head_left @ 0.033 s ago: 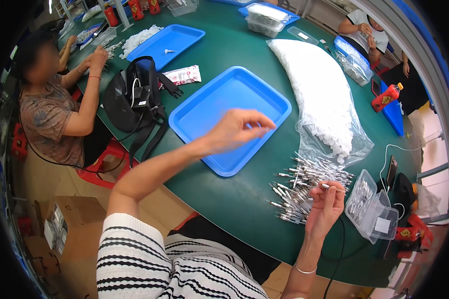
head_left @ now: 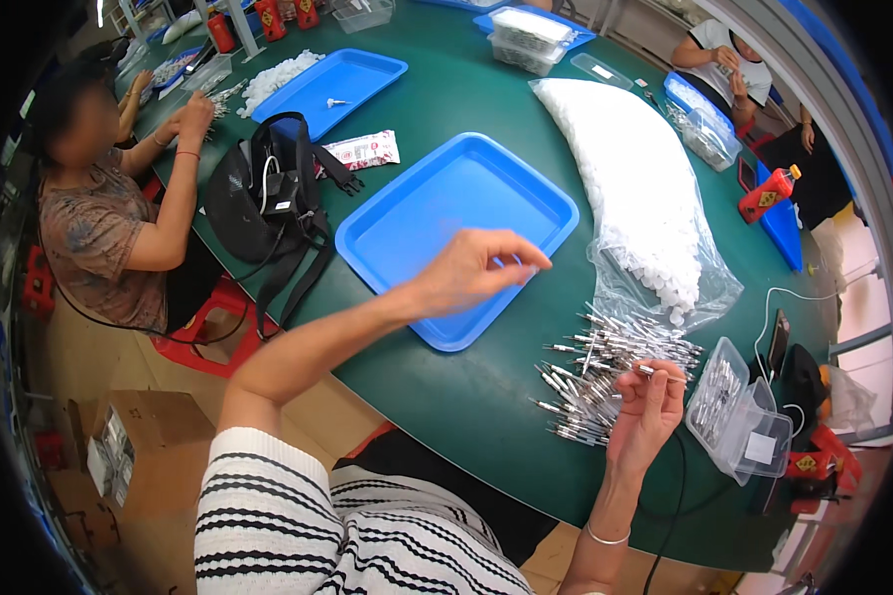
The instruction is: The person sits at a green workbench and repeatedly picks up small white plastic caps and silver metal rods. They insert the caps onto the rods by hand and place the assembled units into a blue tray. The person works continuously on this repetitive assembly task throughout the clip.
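Note:
My left hand [head_left: 481, 266] hovers over the near right part of a blue tray [head_left: 407, 193]. Its fingers are stretched out and loosely bent, thumb apart, and nothing shows in them. My right hand [head_left: 645, 412] pinches a slim silver metal rod [head_left: 655, 371] between thumb and fingers, the tip pointing right. Just beside and behind that hand lies a heap of similar silver rods [head_left: 575, 387]. Beyond the heap, a large clear plastic bag [head_left: 630, 178] full of small white pieces lies on its side, mouth toward me, some pieces gathered near the opening.
Right of the heap stands an open clear plastic box [head_left: 714, 402] holding more rods. A black bag [head_left: 258, 188] with straps and a printed packet [head_left: 367, 151] lie left of the tray. Another blue tray [head_left: 352, 79] is farther back. Co-workers sit left and far right; a red bottle [head_left: 767, 193] stands right.
My left hand has come slightly nearer to me over the tray, its fingers a little lower. My right hand keeps its place with the rod.

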`<state>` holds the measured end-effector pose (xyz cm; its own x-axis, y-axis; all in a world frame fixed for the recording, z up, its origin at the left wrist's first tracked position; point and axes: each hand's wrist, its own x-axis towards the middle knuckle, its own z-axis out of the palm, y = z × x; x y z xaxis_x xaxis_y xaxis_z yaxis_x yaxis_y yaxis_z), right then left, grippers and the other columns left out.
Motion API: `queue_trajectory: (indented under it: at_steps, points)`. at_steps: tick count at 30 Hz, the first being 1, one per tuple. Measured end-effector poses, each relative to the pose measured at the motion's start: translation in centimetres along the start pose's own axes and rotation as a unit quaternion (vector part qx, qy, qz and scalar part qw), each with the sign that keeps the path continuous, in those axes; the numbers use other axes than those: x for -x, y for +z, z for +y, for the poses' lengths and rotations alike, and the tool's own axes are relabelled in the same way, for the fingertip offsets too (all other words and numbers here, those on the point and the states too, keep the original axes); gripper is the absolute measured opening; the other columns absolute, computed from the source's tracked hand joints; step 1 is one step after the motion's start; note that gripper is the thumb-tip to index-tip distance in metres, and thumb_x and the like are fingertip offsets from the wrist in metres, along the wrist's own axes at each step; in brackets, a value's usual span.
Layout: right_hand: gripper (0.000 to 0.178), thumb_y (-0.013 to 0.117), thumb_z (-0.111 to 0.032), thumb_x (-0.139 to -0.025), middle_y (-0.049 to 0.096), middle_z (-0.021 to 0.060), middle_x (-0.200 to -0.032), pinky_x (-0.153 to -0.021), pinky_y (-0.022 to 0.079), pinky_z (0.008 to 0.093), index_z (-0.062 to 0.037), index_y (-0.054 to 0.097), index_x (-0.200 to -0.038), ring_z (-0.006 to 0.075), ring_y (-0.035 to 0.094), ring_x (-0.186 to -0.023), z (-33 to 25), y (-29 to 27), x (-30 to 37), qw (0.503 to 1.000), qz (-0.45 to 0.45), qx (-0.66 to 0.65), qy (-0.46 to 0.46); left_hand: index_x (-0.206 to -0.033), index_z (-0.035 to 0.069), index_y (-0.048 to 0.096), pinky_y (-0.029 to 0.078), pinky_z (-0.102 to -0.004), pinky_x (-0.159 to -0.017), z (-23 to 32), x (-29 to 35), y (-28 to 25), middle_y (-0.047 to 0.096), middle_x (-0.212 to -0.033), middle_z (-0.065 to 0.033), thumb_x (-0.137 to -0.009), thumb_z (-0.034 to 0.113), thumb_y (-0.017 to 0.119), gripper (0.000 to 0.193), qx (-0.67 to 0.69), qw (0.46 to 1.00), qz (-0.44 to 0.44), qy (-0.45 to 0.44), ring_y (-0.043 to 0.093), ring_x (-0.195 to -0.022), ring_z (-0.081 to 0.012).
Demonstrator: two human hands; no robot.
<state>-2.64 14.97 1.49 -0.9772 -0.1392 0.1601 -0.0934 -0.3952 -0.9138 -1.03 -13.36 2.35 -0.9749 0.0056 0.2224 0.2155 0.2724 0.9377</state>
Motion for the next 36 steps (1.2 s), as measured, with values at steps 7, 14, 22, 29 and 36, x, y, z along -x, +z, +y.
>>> queue_trajectory:
  at_steps: [7, 14, 22, 29, 36]
  points:
    - [0.015, 0.052, -0.015, -0.097, 0.063, 0.0103, -0.092, -0.067, 0.056, 0.0259, -0.0013, 0.055, -0.101, 0.0143, 0.065, -0.074, -0.1, 0.1, 0.1, 1.000, 0.005, 0.000, -0.005, -0.106, 0.002, 0.066, 0.051, -0.0241, -0.076, -1.4, 1.2, 1.7, 0.066, -0.095, -0.0047, -0.091, 0.008, 0.059, 0.018, 0.104, 0.992, 0.023, -0.067, 0.062, -0.083, -0.0101]
    - [0.015, 0.052, -0.015, -0.097, 0.063, 0.0101, -0.093, -0.068, 0.056, 0.0260, -0.0014, 0.055, -0.101, 0.0140, 0.065, -0.073, 0.1, 0.1, 0.1, 1.000, 0.001, 0.001, -0.005, -0.108, 0.001, 0.065, 0.050, -0.0262, -0.081, -2.3, 0.8, -1.6, 0.066, -0.098, -0.0058, -0.090, 0.007, 0.061, 0.020, 0.168, 0.974, 0.147, -0.048, 0.062, -0.088, -0.0120]
    - [0.015, 0.052, -0.016, -0.098, 0.062, 0.0086, -0.094, -0.067, 0.055, 0.0246, -0.0024, 0.054, -0.101, 0.0127, 0.063, -0.073, 0.1, 0.2, 0.0, 1.000, 0.001, 0.016, 0.005, -0.130, 0.006, 0.051, 0.050, -0.0288, -0.084, 0.5, -1.8, -6.5, 0.065, -0.104, -0.0072, -0.089, 0.011, 0.064, 0.044, 0.220, 0.933, 0.282, 0.044, 0.063, -0.093, -0.0150]
    - [0.014, 0.051, -0.015, -0.098, 0.063, 0.0112, -0.092, -0.066, 0.055, 0.0262, -0.0007, 0.054, -0.100, 0.0144, 0.064, -0.071, 0.2, 0.3, 0.0, 1.000, 0.012, 0.015, 0.005, -0.148, 0.011, 0.017, 0.050, -0.0308, -0.085, 3.6, -3.1, -7.3, 0.065, -0.102, -0.0105, -0.087, 0.006, 0.064, 0.078, 0.199, 0.932, 0.263, 0.151, 0.064, -0.090, -0.0173]
    - [0.015, 0.051, -0.015, -0.098, 0.063, 0.0112, -0.091, -0.065, 0.055, 0.0259, -0.0007, 0.054, -0.100, 0.0146, 0.064, -0.070, 0.3, 0.3, 0.1, 1.000, 0.013, 0.018, 0.002, -0.148, 0.011, 0.016, 0.050, -0.0308, -0.085, 2.5, -3.0, -6.2, 0.065, -0.103, -0.0108, -0.088, 0.005, 0.063, 0.077, 0.221, 0.922, 0.288, 0.137, 0.064, -0.089, -0.0167]
